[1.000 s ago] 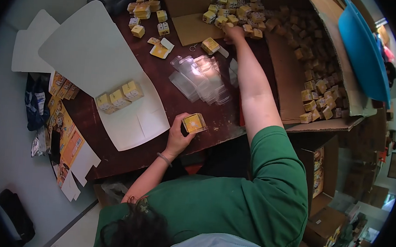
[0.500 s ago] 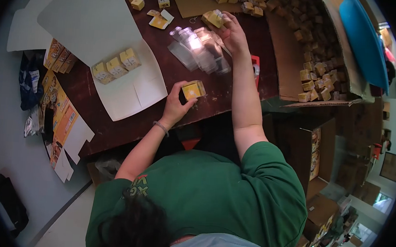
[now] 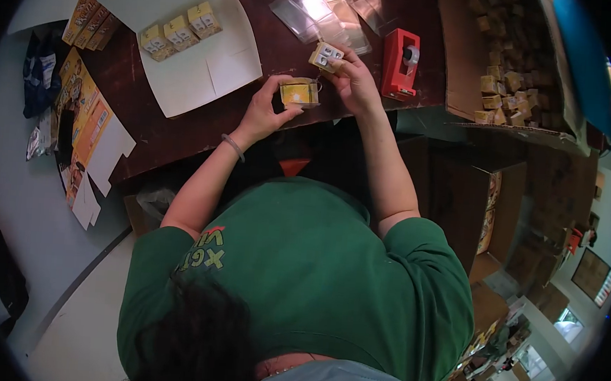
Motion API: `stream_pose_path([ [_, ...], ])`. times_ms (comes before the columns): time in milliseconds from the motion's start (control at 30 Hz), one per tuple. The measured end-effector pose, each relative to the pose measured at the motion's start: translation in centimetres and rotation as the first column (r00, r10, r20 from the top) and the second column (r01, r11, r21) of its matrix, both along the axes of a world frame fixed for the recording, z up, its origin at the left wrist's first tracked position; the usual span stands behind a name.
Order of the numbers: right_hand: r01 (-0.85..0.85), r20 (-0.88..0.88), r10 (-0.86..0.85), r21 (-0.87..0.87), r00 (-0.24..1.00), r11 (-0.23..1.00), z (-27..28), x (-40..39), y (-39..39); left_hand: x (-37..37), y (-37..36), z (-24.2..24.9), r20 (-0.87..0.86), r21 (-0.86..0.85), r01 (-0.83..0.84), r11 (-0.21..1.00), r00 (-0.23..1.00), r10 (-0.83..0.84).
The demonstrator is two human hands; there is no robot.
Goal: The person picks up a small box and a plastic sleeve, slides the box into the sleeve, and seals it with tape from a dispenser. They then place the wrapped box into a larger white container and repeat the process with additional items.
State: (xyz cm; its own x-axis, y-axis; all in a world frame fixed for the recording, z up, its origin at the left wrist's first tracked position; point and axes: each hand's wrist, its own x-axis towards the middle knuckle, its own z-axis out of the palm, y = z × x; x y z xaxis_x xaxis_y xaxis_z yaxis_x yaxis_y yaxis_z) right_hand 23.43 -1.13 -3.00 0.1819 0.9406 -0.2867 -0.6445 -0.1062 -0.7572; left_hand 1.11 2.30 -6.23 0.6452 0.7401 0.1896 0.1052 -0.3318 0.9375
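My left hand [image 3: 260, 109] grips a small yellow box [image 3: 299, 93] by its sides, just above the table's near edge. A clear edge shows at its right end, perhaps plastic. Between the fingers and thumb of my right hand [image 3: 357, 86] is a second small carton [image 3: 326, 54], its white face with dark round pictures turned up. A thin ring or loop hangs between the two hands. The two boxes are close together but apart. Beyond my right hand lies a pile of clear plastic sleeves [image 3: 299, 21].
Three groups of small cartons [image 3: 180, 33] stand on an opened white box [image 3: 218, 78] at left. A red tape dispenser [image 3: 399, 80] sits right of my right hand. A large cardboard box [image 3: 462, 81] holds many small cartons. Printed card sheets [image 3: 87, 115] lean at far left.
My right hand has come back from the far side of the sleeves with the small carton, close to my left hand. The view has shifted, uncovering the tape dispenser.
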Motion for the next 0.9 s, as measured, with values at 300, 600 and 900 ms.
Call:
stream_pose_path([
  [300, -0.269, 0.043, 0.27, -0.02, 0.962, 0.963, 1.4, 1.7, 0.2, -1.7, -0.8, -0.3, 0.0, -0.064, 0.029, 0.998, 1.0, -0.029],
  [600, -0.684, 0.743, 0.624, -0.586, -0.24, 0.434, 4.8, 0.4, 6.9, -3.5, -1.6, 0.2, 0.032, -0.152, 0.036, 0.988, 0.999, -0.032],
  [900, -0.172, 0.968, 0.25, -0.251, -0.029, 0.953, 2.1, -3.3, 0.9, -3.1, -1.3, 0.4, 0.051, -0.109, 0.021, 0.994, 0.999, -0.015],
])
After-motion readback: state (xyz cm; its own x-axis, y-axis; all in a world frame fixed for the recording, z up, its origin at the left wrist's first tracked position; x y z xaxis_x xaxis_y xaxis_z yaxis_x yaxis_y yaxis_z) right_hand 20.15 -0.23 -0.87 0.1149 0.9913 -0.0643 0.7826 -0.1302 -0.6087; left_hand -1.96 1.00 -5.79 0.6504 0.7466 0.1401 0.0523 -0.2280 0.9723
